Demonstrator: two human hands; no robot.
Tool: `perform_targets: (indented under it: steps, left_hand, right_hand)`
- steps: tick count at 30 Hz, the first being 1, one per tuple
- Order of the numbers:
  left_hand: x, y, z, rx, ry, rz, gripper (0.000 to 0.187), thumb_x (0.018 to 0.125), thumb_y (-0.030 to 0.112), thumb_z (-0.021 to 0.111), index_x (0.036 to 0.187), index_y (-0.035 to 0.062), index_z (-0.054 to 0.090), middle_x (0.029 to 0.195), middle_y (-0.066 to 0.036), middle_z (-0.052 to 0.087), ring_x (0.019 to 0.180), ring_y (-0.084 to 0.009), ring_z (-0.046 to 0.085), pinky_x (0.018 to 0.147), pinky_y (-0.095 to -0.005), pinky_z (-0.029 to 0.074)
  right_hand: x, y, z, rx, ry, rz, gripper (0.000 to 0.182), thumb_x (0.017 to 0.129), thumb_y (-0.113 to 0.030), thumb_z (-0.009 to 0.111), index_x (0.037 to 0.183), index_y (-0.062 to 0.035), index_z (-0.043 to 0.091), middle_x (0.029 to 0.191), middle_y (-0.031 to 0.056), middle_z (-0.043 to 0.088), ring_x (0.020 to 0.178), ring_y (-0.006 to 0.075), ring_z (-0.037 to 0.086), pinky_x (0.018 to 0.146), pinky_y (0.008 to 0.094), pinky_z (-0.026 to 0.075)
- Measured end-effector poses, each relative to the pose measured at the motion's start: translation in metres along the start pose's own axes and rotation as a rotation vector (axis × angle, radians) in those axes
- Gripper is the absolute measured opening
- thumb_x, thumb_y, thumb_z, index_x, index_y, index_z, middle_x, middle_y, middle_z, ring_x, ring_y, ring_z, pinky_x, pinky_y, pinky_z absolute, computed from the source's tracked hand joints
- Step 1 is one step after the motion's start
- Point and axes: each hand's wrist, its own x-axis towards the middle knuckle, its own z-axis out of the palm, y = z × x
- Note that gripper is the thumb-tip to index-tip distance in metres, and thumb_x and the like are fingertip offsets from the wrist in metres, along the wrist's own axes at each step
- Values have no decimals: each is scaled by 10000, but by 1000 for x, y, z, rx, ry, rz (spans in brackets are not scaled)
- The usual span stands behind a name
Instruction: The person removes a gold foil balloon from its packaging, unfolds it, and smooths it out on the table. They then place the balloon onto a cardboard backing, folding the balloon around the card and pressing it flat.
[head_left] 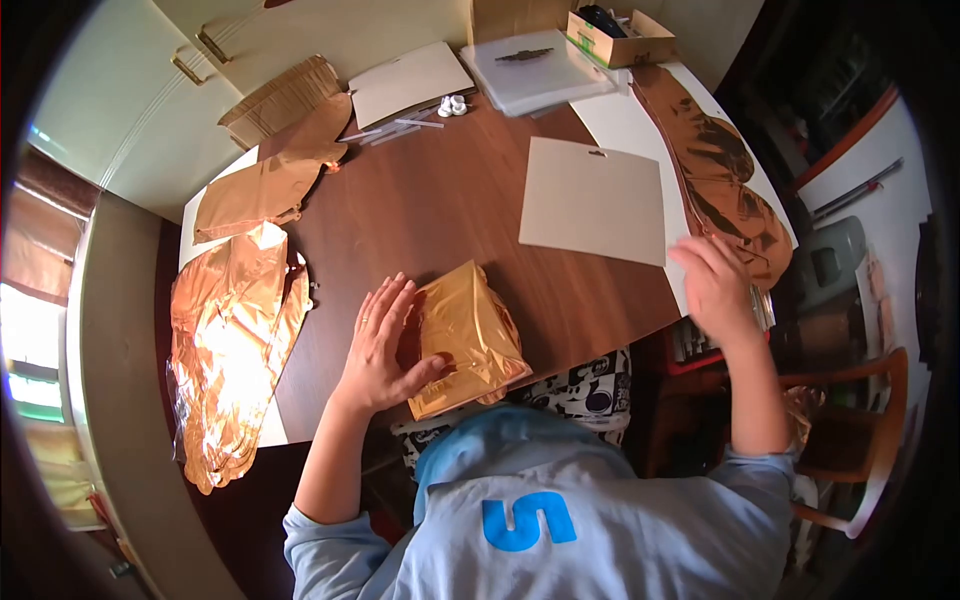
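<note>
Shirt (640, 540) nearest, gold foil packet (465, 345) under left hand (383, 335)

Lower frame is filled by the shirt, pale blue, marked with a bright blue 5. Past it, a brown wooden table (430, 200) is seen, its far and side margins crowded. Left side is taken up by a crumpled copper foil bundle (235, 370), overhung past the table edge, glaring in strong light; just beyond it, a flatter copper foil piece (262, 192) is laid. Right margin is covered by a long dark copper foil strip (715, 165), set partly over white sheeting (622, 135). Clear plastic sleeves (530, 85) are stacked at the far side, a small dark piece (524, 55) on top. One grey card (592, 205) with a slot is set between packet and strip. Pale boards (410, 85) are piled far left of centre, beside ridged brown cardboard (285, 100). Far right corner is occupied by an open carton (645, 48) with dark contents. White strips (395, 130) and a small white object (453, 105) are placed by the boards.

Packet is located at the near table edge, centre, left side partly hidden by the left hand. That hand is spread, fingers nearly straight, thumb laid on the gold face. Right hand (715, 290) is held over the right table edge, near the card's corner and the strip's near end; fingers bent, blurred, so whether anything is gripped cannot be told.
</note>
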Motion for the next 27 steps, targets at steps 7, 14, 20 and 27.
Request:
perform_targets:
  steps: [7,14,20,27]
  left_hand:
    - [8,14,2,-35,82,-88,779,790,322,777,1428,11,455,1250,-213,586,1207,-396,536,1077,-505,372]
    - [17,22,5,-71,105,-111,622,780,176,775,1344,33,555,1076,-159,656,951,-331,641,860,-408,527]
    - [15,20,5,-108,105,-154,525,794,112,766,1289,43,604,1053,-134,664,841,-249,662,765,-350,550]
    - [14,13,15,-132,188,-133,428,840,42,716,1257,50,622,1047,-117,669,817,-219,676,743,-325,556]
  right_hand:
    - [-25,-117,37,1207,-781,869,495,1035,-415,520,1079,54,675,854,124,720,666,143,691,567,245,531]
    - [-30,-154,69,1672,-696,1151,456,1027,-396,535,1083,36,667,891,116,721,657,146,695,516,235,498]
    - [-27,-174,54,1412,-519,832,211,1021,-165,552,1017,0,683,887,50,727,735,108,709,593,223,529]
    - [-27,-165,61,1701,-739,1035,472,956,-316,684,1227,44,541,1056,142,695,751,155,704,613,239,545]
